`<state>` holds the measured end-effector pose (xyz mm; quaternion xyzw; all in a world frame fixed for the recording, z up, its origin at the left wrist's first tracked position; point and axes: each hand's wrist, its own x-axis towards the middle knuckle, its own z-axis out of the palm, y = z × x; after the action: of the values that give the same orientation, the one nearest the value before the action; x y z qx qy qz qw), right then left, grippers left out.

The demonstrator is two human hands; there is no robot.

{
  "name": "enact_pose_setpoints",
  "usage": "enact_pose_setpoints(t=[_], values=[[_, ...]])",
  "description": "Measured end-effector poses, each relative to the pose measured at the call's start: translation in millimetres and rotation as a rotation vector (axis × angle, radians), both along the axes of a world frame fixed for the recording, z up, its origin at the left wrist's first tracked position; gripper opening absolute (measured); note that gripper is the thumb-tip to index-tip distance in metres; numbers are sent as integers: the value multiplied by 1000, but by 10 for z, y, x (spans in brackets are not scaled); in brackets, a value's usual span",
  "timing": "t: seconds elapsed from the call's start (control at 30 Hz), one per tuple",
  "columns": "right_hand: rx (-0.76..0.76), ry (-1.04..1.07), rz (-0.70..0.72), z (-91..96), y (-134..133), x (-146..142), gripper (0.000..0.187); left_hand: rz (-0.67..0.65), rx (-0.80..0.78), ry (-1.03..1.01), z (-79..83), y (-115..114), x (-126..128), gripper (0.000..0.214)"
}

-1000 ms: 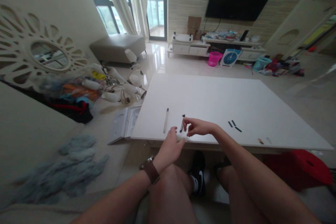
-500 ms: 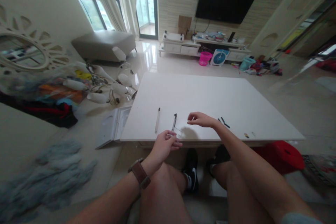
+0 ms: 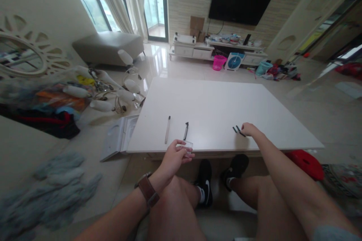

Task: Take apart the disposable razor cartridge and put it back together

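Observation:
My left hand (image 3: 177, 154) is closed around a small clear plastic piece (image 3: 187, 145), held at the front edge of the white table (image 3: 215, 101). Just beyond it lies a thin black-and-grey tool (image 3: 186, 131) with a dark, knobbed end. A light-coloured stick-like tool with a dark tip (image 3: 167, 130) lies to its left. My right hand (image 3: 250, 129) is low over several short black strips (image 3: 235, 130), its fingers curled down and together at the rightmost one. Whether the fingertips grip that strip is too small to tell.
A pale opened box (image 3: 113, 141) leans by the table's left end. Lamp parts with white shades (image 3: 103, 105) lie on the floor behind it. A red stool (image 3: 307, 163) stands near the front right corner. My knees and shoes are below the table's front edge.
My right hand has moved right and down to the black strips, its fingers now curled. My left hand stays near its place, with the clear piece turned more into view.

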<state>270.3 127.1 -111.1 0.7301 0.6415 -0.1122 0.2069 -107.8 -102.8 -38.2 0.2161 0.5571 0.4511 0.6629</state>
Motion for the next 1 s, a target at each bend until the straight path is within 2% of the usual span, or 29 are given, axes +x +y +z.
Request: enact_pose_setpoints(t=[0.23, 0.33, 0.43, 0.53, 0.63, 0.77, 0.8, 0.87, 0.93, 1.0], values=[[-116, -49, -16, -152, -29, 50, 31, 17, -10, -17, -3, 10, -6, 21], [-143, -37, -7, -120, -67, -30, 30, 30, -14, -39, -5, 19, -9, 22], [-169, -2, 20, -4, -118, -189, 30, 53, -7, -52, -6, 17, -12, 18], [-139, 87, 105, 185, -166, -465, 20, 79, -4, -55, -1, 10, -13, 13], [-13, 259, 261, 395, -270, -853, 6, 102, 1, -61, 9, 8, -12, 11], [158, 507, 441, 622, -594, -1425, 9, 153, 15, -62, 19, 15, -13, 10], [206, 583, 483, 670, -696, -1561, 8, 167, 17, -64, 20, 18, -14, 11], [297, 892, 598, 758, -891, -1817, 4, 200, 20, -67, 19, 24, -15, 11], [305, 1099, 657, 837, -1049, -2050, 3, 235, 31, -68, 16, 30, -18, 11], [288, 1219, 669, 899, -1155, -2250, 4, 261, 52, -73, 12, 33, -22, 13]])
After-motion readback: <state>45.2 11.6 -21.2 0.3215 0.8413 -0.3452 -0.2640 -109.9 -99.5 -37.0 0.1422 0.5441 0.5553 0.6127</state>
